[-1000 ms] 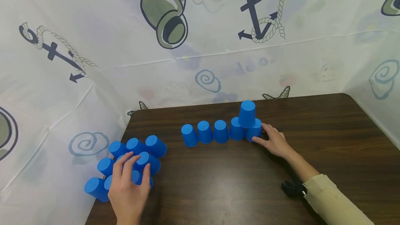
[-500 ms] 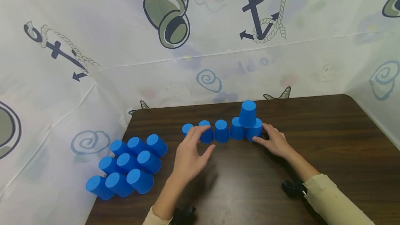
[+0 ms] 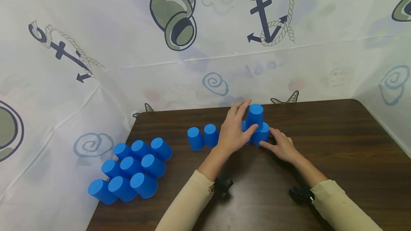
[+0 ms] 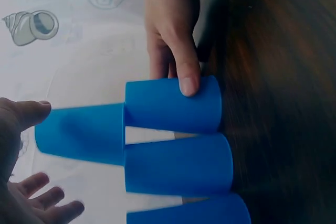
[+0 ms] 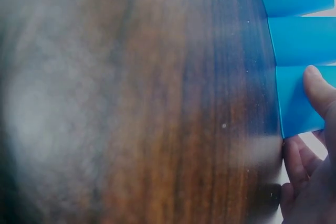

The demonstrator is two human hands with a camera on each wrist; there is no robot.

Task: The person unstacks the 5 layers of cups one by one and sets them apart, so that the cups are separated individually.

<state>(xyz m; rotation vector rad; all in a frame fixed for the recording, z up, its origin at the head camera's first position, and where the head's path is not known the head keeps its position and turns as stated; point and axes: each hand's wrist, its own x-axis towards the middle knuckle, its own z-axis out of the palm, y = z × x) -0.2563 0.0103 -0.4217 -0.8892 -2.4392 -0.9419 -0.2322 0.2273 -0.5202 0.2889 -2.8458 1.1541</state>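
Upside-down blue cups stand in a row, and one upper cup (image 3: 255, 114) (image 4: 81, 134) rests across the two at the right end. My left hand (image 3: 233, 131) is beside this upper cup, fingers spread. In the left wrist view its thumb (image 4: 32, 113) is at the upper cup's closed end, and whether it touches cannot be told; the other fingertips are apart from it. My right hand (image 3: 283, 147) holds the row's rightmost cup (image 3: 260, 137) (image 5: 299, 100) between thumb and fingers. The left hand hides part of the row's middle.
Several more upside-down blue cups (image 3: 131, 167) stand in a grouped block at the left of the dark wooden table (image 3: 337, 145). The row's left-end cup (image 3: 196, 139) stands a little apart from its neighbour. Patterned cloth (image 3: 224, 56) hangs behind the table.
My left hand has left the block of cups at the left and moved right, past the row, to the upper cup. The right hand has stayed on the rightmost cup.
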